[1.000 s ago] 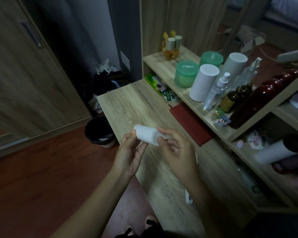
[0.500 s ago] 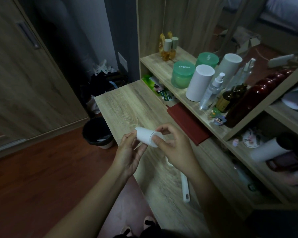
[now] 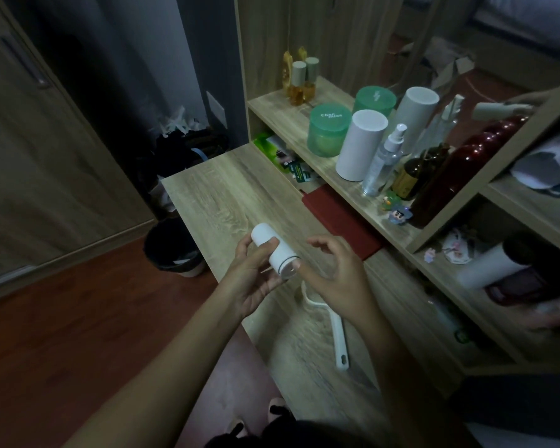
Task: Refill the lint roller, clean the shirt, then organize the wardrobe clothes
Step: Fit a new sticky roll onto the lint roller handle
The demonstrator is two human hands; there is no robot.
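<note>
Head view: desk [image 3: 233, 195], wood-grain. Left hand [image 3: 251, 282] above the desk's middle, fingers and thumb curled round a tilted white roll [image 3: 272, 250]. Right hand [image 3: 335, 281] holds nothing, fingers loosely bent, thumb just beside the roll's near end. White handle [image 3: 338, 334] lies toward the desk's near end.

Wooden bench [image 3: 227, 195]; flat dark red case [image 3: 340, 218] at its far edge, partly under the shelf [image 3: 291, 118]. On shelf, close together: green jar [image 3: 328, 130], white cylinder [image 3: 361, 147], clear spray bottle [image 3: 382, 163], brown bottle [image 3: 413, 176]. Black-lined bin [image 3: 172, 247] on floor, beside bench's far-left corner
</note>
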